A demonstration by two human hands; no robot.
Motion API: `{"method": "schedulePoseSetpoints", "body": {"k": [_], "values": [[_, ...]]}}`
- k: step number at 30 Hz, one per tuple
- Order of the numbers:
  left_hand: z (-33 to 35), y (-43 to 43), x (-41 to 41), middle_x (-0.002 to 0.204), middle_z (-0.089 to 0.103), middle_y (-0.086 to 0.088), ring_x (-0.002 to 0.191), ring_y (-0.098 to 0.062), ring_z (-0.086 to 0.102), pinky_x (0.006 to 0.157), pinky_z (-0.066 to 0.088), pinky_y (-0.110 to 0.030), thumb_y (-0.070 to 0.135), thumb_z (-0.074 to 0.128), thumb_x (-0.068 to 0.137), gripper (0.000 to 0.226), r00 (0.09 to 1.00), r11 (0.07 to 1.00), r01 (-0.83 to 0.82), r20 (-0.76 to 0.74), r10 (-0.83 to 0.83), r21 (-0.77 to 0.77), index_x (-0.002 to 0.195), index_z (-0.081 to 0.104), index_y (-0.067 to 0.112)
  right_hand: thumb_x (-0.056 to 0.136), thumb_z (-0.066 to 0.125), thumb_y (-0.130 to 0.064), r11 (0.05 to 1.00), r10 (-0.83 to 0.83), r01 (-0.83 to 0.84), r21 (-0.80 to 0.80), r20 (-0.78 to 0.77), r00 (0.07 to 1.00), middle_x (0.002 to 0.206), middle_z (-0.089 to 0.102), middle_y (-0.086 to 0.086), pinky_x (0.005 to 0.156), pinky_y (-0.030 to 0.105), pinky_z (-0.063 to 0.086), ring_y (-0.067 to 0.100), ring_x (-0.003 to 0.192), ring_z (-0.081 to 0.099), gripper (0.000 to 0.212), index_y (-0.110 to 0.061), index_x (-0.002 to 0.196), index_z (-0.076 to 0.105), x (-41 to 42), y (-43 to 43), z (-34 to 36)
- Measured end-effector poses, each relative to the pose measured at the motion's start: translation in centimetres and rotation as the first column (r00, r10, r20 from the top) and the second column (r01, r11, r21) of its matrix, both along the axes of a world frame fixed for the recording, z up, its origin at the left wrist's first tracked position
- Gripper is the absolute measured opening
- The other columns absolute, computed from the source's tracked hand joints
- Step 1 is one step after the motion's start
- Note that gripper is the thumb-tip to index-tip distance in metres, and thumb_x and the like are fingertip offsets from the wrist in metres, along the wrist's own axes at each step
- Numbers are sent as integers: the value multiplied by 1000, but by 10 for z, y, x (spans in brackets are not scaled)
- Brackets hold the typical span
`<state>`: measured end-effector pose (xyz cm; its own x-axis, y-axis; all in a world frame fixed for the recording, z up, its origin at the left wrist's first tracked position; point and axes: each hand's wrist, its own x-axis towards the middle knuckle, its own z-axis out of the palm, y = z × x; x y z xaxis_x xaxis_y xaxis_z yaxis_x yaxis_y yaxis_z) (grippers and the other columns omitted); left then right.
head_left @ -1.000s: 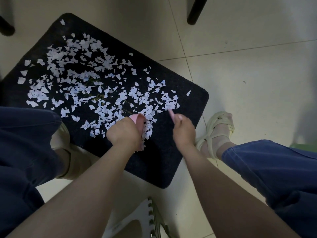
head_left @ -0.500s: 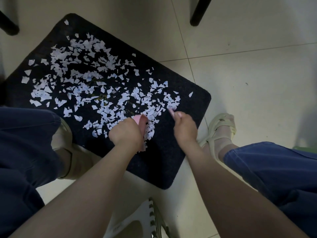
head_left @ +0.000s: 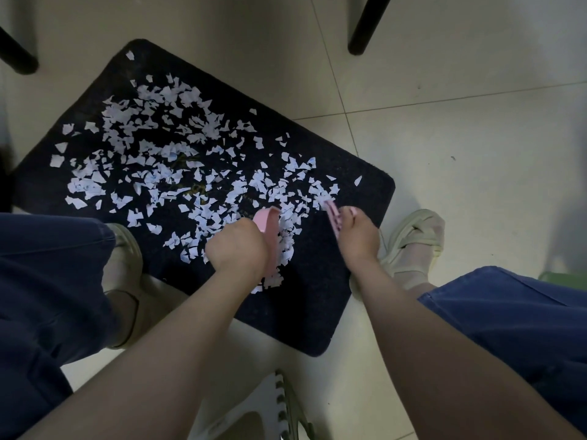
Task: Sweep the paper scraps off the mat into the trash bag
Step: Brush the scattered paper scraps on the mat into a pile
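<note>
White paper scraps (head_left: 152, 122) are scattered across a dark mat (head_left: 317, 306) lying on a tiled floor (head_left: 460, 154). The left hand (head_left: 236, 249) grips a pink dustpan (head_left: 270, 230) set among the scraps at the mat's near side. The right hand (head_left: 359, 238) grips a pink brush (head_left: 333, 215) at the right edge of the scraps, apart from the dustpan.

Pale tiled floor (head_left: 476, 154) with thin grout lines, a black furniture leg (head_left: 365, 27) standing top right.
</note>
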<state>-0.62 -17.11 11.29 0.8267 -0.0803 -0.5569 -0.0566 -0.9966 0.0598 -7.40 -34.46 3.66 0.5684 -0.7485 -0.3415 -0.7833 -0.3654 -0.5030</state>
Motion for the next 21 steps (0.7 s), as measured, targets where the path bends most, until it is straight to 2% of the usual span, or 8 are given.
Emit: {"method": "schedulePoseSetpoints", "body": {"k": [2,5,8,10,13,15,18,21], "values": [[1,-4,7,73,50,-3,62,-21,48,59,39,-25,32,33,97,37,1000,1000,19,23,-19,3,100,62,9,102,36,-36,998,30,-29,-60,17,999,92,67,4,67,32,42,26,85,62,34,-19,99,65,6,12,1],[-1,-11,17,62,42,-2,52,-17,41,48,29,-21,30,33,98,37,996,997,78,41,-79,25,96,62,8,102,34,-38,974,-41,42,-224,7,999,102,64,9,74,37,45,30,93,60,37,-16,109,64,10,10,2],[-3,-20,26,61,39,-1,54,-17,43,47,27,-21,25,34,97,31,986,987,156,45,-158,41,96,61,9,101,37,-42,977,-117,105,-187,-51,992,108,56,12,77,36,42,31,102,54,38,-15,106,64,6,1,-8],[-6,-24,34,62,39,-1,57,-18,45,48,28,-21,23,35,96,28,982,981,186,36,-188,53,97,59,9,100,42,-41,987,-86,75,-141,-76,993,109,52,10,76,33,41,27,103,50,33,-18,99,66,4,3,-17],[-14,-31,43,64,41,-1,59,-17,46,47,27,-21,11,44,90,18,982,979,188,3,-188,74,100,58,10,100,43,-37,996,-74,75,-54,28,997,99,63,8,67,30,37,29,91,59,29,-19,97,65,6,9,-29],[-21,-35,46,69,44,-2,66,-19,49,46,27,-22,7,47,87,21,985,981,174,-6,-175,88,105,57,10,101,39,-37,978,-167,177,-105,97,981,96,66,7,67,33,42,30,86,60,31,-19,100,65,9,5,-29],[-24,-39,46,77,48,-3,71,-22,49,46,26,-23,9,46,89,22,985,981,174,2,-175,89,108,57,9,101,29,-42,910,-338,349,-225,85,937,96,67,3,73,39,51,32,84,62,34,-29,102,60,7,-17,-26],[-25,-40,47,78,50,-5,72,-22,48,47,26,-22,13,43,92,22,986,981,167,2,-168,98,109,56,7,101,34,-43,890,-442,442,-112,20,897,96,68,4,72,33,46,31,88,62,31,-30,104,62,2,-41,-27]]}}
